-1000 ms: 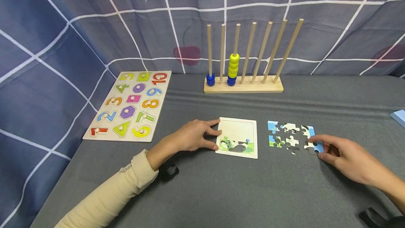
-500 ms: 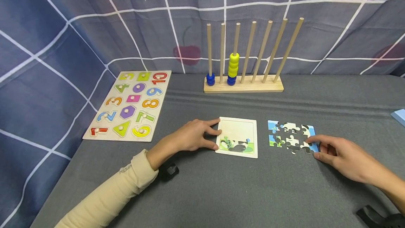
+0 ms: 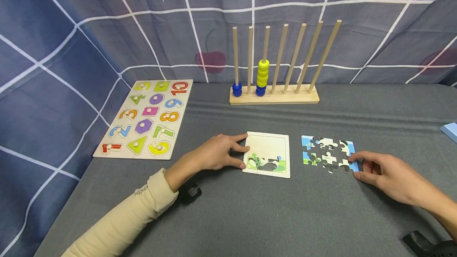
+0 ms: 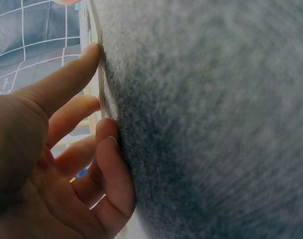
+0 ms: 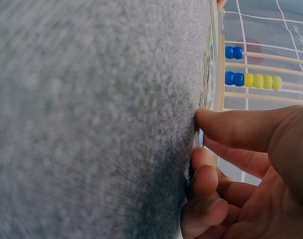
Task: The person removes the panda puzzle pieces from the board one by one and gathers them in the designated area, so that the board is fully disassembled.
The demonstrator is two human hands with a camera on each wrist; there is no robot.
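From my seat I see the grey felt-covered counter (image 3: 250,213) with a checked blue curtain (image 3: 71,43) behind it. At the back stands a wooden rod rack (image 3: 275,94) with blue and yellow beads (image 3: 262,76) stacked on two of its rods. To the left lies a wooden number-and-shape peg board (image 3: 146,118).

Near the middle sits the white puzzle tray (image 3: 267,154), its bottom row already filled with panda pieces. My left hand (image 3: 214,154) rests flat beside it, fingers straight, fingertip and thumb touching the tray's left edge; that grip holds nothing.

Right of the tray, loose jigsaw pieces (image 3: 326,154) lie in two rows. My right hand (image 3: 383,175) pinches the blue corner piece (image 3: 353,165) at the lower right end of those rows, against the counter.
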